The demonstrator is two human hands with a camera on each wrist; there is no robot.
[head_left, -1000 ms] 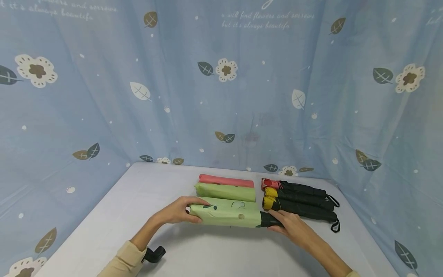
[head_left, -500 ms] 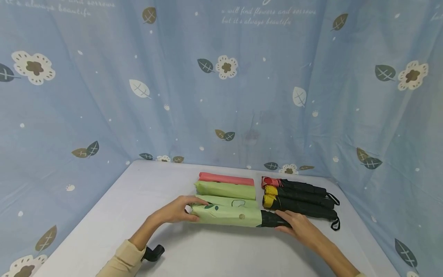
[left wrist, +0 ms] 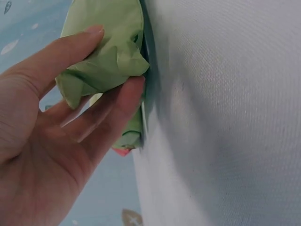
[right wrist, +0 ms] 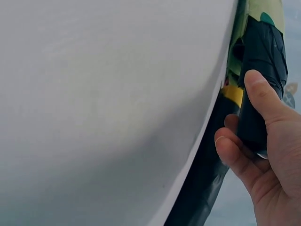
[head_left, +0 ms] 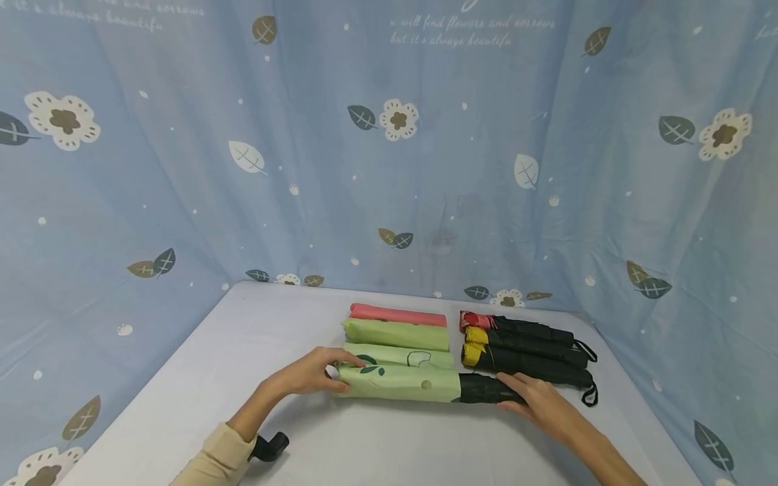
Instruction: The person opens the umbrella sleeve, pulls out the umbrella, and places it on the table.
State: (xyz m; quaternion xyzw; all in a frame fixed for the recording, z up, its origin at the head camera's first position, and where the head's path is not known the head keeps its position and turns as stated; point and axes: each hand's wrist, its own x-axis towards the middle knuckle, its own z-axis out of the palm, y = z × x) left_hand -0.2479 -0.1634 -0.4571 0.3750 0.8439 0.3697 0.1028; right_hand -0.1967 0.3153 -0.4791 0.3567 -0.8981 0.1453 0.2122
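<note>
A light green fabric umbrella sleeve [head_left: 404, 383] with leaf prints lies sideways between my hands. My left hand [head_left: 313, 372] pinches its left end; in the left wrist view the crumpled sleeve end [left wrist: 110, 66] sits between thumb and fingers. From the right end sticks a black folded umbrella [head_left: 480, 389], its other part hidden inside the sleeve. My right hand [head_left: 541, 403] grips the umbrella's outer end. In the right wrist view, the thumb and fingers are on either side of the dark umbrella [right wrist: 263, 61].
Behind lie another light green sleeve [head_left: 437, 359], a plain green sleeve [head_left: 398, 333] and a pink one [head_left: 398, 314]. To the right rest three black folded umbrellas, one red-tipped [head_left: 529, 329] and two yellow-tipped, the nearer umbrella [head_left: 529, 366] looped. A black curved object [head_left: 271, 447] is by my left sleeve.
My right hand has moved right with the umbrella's end, and more of the black umbrella shows outside the sleeve. My left hand has stayed nearly in place on the sleeve.
</note>
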